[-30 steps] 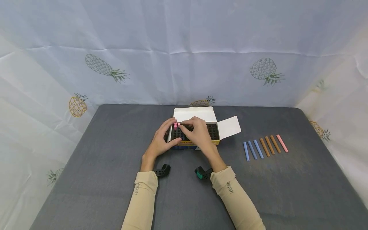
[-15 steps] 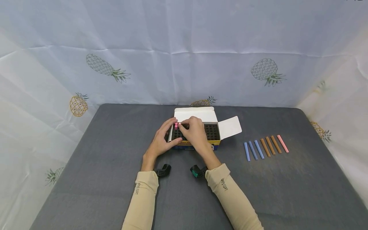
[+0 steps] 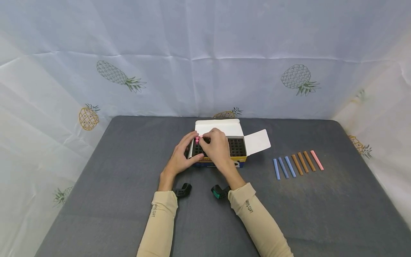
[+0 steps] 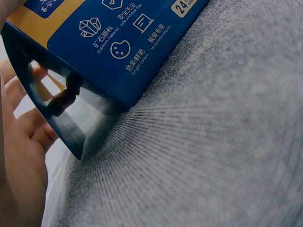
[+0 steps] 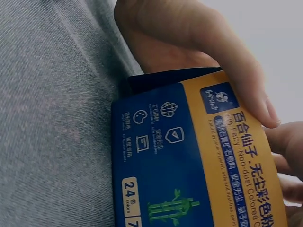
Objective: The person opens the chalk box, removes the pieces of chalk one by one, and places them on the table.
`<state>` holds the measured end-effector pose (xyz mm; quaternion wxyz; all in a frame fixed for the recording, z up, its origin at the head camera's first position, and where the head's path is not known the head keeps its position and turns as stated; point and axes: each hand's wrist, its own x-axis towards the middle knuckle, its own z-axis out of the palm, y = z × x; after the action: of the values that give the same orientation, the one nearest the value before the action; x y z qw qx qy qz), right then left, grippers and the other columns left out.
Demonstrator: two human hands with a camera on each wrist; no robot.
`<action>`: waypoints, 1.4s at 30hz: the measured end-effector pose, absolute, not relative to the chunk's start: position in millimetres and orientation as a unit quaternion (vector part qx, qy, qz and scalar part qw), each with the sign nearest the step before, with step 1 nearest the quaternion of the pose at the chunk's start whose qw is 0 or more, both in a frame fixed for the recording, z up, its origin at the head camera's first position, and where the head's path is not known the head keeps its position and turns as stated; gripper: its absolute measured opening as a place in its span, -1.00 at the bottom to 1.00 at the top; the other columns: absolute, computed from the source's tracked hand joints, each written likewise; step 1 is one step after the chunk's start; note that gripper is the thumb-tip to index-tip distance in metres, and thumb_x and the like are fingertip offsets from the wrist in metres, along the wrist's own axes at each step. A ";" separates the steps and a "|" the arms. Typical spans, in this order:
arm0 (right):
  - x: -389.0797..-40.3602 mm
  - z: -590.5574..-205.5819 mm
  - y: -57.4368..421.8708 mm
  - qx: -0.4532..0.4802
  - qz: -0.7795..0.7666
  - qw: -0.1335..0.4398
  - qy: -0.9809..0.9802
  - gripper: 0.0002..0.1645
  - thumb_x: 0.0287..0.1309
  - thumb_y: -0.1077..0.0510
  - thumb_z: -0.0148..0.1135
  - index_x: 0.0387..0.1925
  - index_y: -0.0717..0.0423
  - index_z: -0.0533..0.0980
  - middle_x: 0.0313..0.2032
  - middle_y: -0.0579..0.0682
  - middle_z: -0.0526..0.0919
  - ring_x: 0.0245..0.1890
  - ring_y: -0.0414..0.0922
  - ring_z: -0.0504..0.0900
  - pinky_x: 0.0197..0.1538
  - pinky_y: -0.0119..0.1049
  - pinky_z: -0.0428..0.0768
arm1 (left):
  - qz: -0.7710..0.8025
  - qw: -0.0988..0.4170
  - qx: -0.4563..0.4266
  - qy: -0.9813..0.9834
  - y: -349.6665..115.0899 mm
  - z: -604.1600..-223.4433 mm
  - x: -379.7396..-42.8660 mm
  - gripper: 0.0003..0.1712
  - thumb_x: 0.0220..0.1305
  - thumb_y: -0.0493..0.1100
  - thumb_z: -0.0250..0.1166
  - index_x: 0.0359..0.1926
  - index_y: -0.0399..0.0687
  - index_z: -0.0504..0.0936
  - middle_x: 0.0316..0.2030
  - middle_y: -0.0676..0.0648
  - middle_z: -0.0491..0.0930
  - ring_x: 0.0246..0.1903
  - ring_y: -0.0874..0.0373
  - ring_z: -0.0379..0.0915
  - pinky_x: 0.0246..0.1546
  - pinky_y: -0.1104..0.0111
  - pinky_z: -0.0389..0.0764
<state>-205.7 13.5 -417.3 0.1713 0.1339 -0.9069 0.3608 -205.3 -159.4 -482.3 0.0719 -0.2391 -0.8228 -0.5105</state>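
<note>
The right hand pinches a chalk. Left of that pinch, the left hand grips the box, spread wide.

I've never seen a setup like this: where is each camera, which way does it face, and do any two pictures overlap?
Head: worn on the person's head, facing forward and down at the table; shows the left hand, right hand and sleeves.
Left wrist: on that wrist, facing the box, its front and left end; shows part of the left hand.
Right wrist: on that wrist, facing the box's front; shows the left hand's thumb.
Shared: both wrist views show the "24" label.
</note>
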 end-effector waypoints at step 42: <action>-190.7 -393.6 40.4 0.170 0.451 0.218 -0.848 -0.75 0.21 0.15 0.44 -0.22 0.30 0.78 -0.28 0.18 0.69 -0.31 0.09 0.71 -0.16 -0.07 0.70 | -0.501 0.072 -0.227 -0.832 -158.8 -481.8 -206.5 -0.12 0.23 0.17 0.43 0.49 0.04 0.36 0.53 -0.08 0.25 0.41 -0.09 0.31 0.11 -0.11 0.52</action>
<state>-190.7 40.4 -393.6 0.2184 0.1701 -0.8483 0.4514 -206.5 -158.8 -481.8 0.0722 -0.2266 -0.8324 -0.5005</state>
